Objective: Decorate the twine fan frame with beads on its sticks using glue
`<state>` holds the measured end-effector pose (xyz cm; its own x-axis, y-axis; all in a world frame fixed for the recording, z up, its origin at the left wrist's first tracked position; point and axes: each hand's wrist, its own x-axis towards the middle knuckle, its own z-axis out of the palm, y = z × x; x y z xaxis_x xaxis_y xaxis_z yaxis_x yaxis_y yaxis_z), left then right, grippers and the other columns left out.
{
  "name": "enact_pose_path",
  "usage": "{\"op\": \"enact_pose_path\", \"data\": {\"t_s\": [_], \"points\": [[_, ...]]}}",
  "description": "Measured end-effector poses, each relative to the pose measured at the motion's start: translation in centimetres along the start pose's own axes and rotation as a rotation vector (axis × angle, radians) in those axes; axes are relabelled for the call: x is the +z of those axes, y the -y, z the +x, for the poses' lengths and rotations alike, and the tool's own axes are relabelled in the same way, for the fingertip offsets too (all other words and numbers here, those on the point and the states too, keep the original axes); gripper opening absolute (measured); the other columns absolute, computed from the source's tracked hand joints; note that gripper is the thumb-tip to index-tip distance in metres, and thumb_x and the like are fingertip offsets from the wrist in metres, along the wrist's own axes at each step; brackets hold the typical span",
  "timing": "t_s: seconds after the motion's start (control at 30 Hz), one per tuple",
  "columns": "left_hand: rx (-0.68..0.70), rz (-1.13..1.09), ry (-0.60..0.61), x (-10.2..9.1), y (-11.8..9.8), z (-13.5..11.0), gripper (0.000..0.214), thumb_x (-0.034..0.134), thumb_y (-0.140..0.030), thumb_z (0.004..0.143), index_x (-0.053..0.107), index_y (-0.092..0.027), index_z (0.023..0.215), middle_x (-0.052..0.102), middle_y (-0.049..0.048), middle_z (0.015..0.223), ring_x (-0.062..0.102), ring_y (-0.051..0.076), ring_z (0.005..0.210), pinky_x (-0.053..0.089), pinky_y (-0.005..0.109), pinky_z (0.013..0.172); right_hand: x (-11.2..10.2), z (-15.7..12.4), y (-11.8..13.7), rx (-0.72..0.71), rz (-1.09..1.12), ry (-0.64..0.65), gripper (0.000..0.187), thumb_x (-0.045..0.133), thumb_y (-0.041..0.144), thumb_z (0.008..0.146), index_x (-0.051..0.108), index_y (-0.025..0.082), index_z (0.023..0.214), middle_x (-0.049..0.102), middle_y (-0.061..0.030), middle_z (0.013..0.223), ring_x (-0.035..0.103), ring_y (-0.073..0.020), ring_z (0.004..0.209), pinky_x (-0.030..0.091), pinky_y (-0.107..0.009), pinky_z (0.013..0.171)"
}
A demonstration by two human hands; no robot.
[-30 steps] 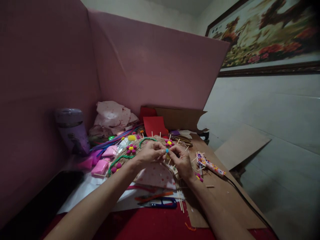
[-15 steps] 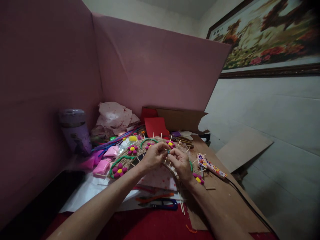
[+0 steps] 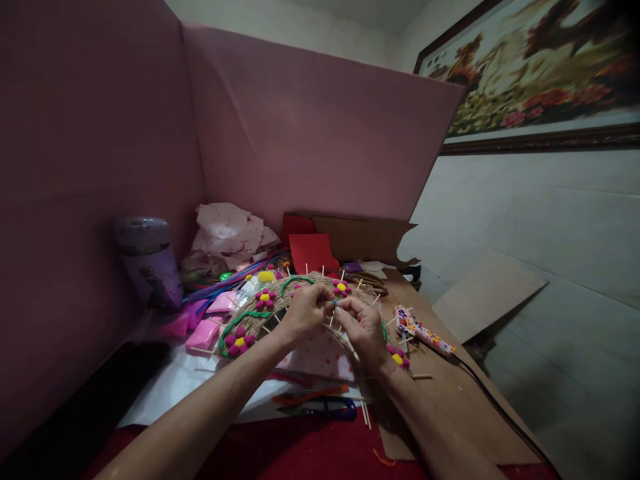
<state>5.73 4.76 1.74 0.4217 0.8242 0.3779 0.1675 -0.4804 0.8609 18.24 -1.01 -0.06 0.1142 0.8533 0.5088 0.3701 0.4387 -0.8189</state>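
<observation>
My left hand [image 3: 306,313] and my right hand [image 3: 361,328] meet fingertip to fingertip, both closed in a pinch. Between them is a small blue-green lump [image 3: 335,303], which looks like soft clay; its exact shape is too small to tell. Just behind and under the hands stands a twine-woven arch [image 3: 323,279] with thin wooden sticks jutting from its edge. On its face are purple-petalled flowers with yellow centres, such as one flower [image 3: 239,341] at the left, and a wavy green strip [image 3: 299,280]. My hands cover part of the arch's middle.
Dark-handled snips [image 3: 325,408] lie in front, beside loose sticks [image 3: 366,413]. A flower-patterned glue gun [image 3: 425,333] with a cord rests on cardboard [image 3: 465,400] at the right. Pink packets [image 3: 205,333], a purple tumbler [image 3: 153,267] and crumpled paper [image 3: 230,227] sit at the left.
My left fingers have curled in slightly, and the blue-green lump shows more clearly between the fingertips. Both hands stay in nearly the same place.
</observation>
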Motion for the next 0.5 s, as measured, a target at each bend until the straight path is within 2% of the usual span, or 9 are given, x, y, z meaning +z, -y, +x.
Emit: {"op": "enact_pose_path", "data": {"t_s": [0.1, 0.2, 0.37, 0.5], "points": [[-0.087, -0.144, -0.048, 0.31, -0.08, 0.00, 0.006, 0.059, -0.016, 0.066, 0.056, -0.011, 0.065, 0.053, -0.0030, 0.049, 0.048, 0.008, 0.044, 0.038, 0.019, 0.043, 0.02, 0.07, 0.08, -0.016, 0.011, -0.013, 0.017, 0.051, 0.030, 0.081, 0.059, 0.016, 0.074, 0.059, -0.0012, 0.067, 0.052, -0.0124, 0.061, 0.040, -0.022, 0.054], [-0.183, -0.282, -0.029, 0.32, -0.21, 0.09, 0.011, 0.063, -0.020, 0.065, 0.056, -0.011, 0.064, 0.055, -0.0017, 0.049, 0.049, 0.008, 0.041, 0.040, 0.020, 0.040, 0.03, 0.20, 0.00, -0.022, 0.005, -0.044, 0.019, 0.051, 0.031, 0.082, 0.059, 0.016, 0.074, 0.060, -0.0024, 0.069, 0.054, -0.0133, 0.063, 0.041, -0.023, 0.056], [-0.199, -0.268, 0.062, -0.06, -0.44, 0.27, 0.009, 0.061, -0.019, 0.066, 0.060, -0.009, 0.066, 0.058, 0.0002, 0.050, 0.052, 0.009, 0.041, 0.043, 0.020, 0.040, -0.12, 0.38, -0.34, -0.004, -0.025, -0.047, 0.019, 0.050, 0.031, 0.082, 0.059, 0.016, 0.074, 0.061, -0.0025, 0.069, 0.055, -0.0141, 0.064, 0.043, -0.025, 0.059], [-0.216, -0.279, 0.079, -0.23, -0.77, 0.28, 0.007, 0.056, -0.014, 0.067, 0.061, -0.010, 0.067, 0.058, -0.0003, 0.050, 0.054, 0.009, 0.042, 0.046, 0.021, 0.043, -0.36, 0.62, -0.61, -0.032, -0.030, -0.049, 0.019, 0.052, 0.032, 0.081, 0.061, 0.016, 0.074, 0.062, -0.0026, 0.070, 0.056, -0.0146, 0.066, 0.043, -0.026, 0.063]]}}
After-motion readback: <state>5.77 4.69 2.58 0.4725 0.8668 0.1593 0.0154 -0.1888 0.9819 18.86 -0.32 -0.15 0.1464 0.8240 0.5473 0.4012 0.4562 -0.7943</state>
